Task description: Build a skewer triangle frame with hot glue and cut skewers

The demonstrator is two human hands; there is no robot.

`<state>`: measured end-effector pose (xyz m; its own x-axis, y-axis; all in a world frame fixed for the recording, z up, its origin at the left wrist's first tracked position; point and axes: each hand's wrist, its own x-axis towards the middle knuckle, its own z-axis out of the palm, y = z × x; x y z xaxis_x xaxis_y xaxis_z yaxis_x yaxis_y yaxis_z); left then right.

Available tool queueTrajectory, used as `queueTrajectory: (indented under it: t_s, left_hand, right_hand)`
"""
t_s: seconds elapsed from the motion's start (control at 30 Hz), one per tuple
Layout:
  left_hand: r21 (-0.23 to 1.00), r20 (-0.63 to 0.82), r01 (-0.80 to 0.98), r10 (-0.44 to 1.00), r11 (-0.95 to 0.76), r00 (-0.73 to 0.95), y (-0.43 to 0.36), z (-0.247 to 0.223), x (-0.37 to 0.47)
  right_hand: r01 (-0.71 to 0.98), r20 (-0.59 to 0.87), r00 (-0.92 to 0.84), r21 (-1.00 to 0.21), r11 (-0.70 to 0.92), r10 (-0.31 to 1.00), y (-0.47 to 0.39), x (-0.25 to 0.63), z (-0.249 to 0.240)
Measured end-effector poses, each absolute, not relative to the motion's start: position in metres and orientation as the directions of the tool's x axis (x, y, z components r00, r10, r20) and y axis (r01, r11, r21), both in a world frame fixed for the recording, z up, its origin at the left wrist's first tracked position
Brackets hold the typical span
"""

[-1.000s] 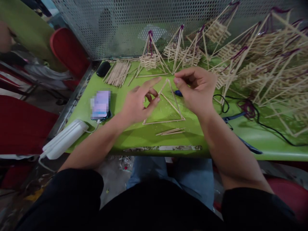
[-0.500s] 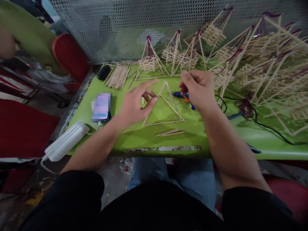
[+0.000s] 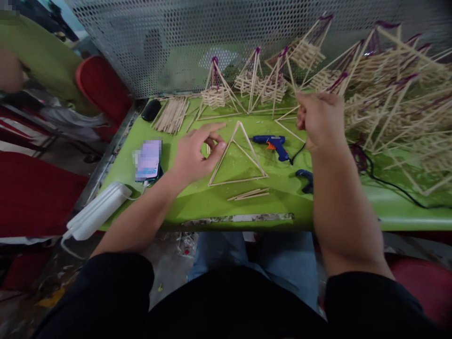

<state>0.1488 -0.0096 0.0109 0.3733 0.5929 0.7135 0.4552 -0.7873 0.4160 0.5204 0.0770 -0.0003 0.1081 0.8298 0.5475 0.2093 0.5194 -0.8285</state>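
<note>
The left hand (image 3: 200,153) is curling thumb toward fingers beside the triangular frame (image 3: 238,181), contact unclear. The right hand (image 3: 320,117) is folding its fingers, their grip hidden; the glue gun (image 3: 270,140) is lying between both hands' fingers.

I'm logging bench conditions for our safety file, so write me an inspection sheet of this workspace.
Surface: green tabletop, front edge worn, pale specks.
Job's things: stick triangle, loose sticks before it; glue gun lying to its right.
Clutter: phone, white device at left.
Hands: left hand beside the triangle, contact unclear; right hand curled, contents hidden.
Cables: black cord at right; white cable at phone.
Surroundings: perforated panel behind; red chair, left.
</note>
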Motion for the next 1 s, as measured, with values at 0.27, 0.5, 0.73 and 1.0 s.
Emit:
queueTrajectory:
  t_s: [0.27, 0.5, 0.73, 1.0]
  left_hand:
    - [0.416, 0.689, 0.502, 0.623, -0.758, 0.370, -0.014, 0.016, 0.151]
    - [0.429, 0.698, 0.481, 0.619, -0.764, 0.360, -0.015, 0.015, 0.151]
    - [0.411, 0.699, 0.462, 0.597, -0.786, 0.394, -0.017, 0.015, 0.154]
    - [0.419, 0.671, 0.500, 0.630, -0.758, 0.393, -0.014, 0.012, 0.153]
  right_hand:
    - [-0.031, 0.339, 0.587, -0.898, 0.439, 0.735, 0.057, 0.492, 0.022]
    - [0.007, 0.420, -0.116, -0.906, 0.423, 0.900, 0.000, 0.417, 0.032]
    - [0.087, 0.473, -0.098, -0.872, 0.481, 0.875, -0.004, 0.406, 0.023]
    - [-0.011, 0.360, -0.149, -0.932, 0.363, 0.921, -0.001, 0.409, 0.028]
